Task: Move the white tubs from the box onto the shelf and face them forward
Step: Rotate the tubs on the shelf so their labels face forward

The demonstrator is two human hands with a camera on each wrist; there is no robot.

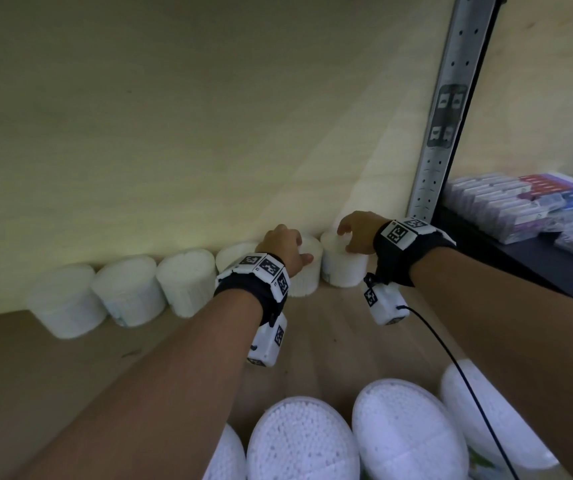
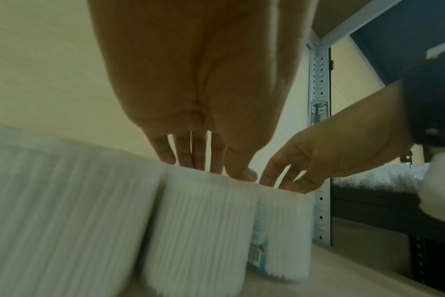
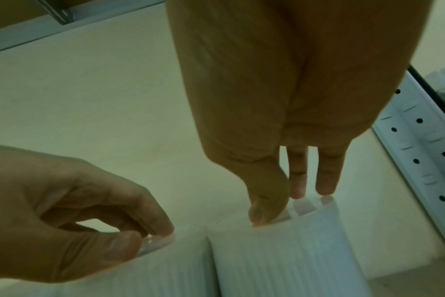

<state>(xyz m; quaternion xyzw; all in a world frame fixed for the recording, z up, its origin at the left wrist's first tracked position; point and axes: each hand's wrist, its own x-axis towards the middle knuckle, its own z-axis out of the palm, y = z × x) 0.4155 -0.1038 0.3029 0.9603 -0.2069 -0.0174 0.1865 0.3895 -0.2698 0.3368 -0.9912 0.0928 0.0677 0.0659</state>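
Row of six round white plastic tubs packed with cotton swabs stands along the far edge of the pale wooden shelf (image 1: 70,358), against the cream back panel (image 1: 174,116), each touching or just beside the next. Left hand (image 1: 283,249) sits on top of the fifth tub from the left (image 1: 307,271), fingers (image 2: 188,150) and thumb curled down onto its lid rim in a narrow pinch-like hold. Right hand (image 1: 356,232) is on the rightmost tub (image 1: 340,268), thumb and fingertips (image 3: 325,180) gripping its top edge from above, hand arched over the lid. The two held tubs stand upright, side by side and touching; left wrist view shows a blue label with a barcode (image 2: 257,241) on the rightmost tub, turned toward its neighbour rather than front. The other four tubs (image 1: 129,289) stand to the left, untouched. At the near bottom edge, more white swab tubs (image 1: 302,441) show their domed lids; whether they are in a box cannot be told. Perforated grey metal upright (image 1: 451,109) stands just right of the rightmost tub. Beyond it, on a dark shelf (image 1: 520,265), lie stacked small packaged boxes in white, red and blue (image 1: 520,202). Both wrists wear black bands with white marker blocks (image 1: 399,233).
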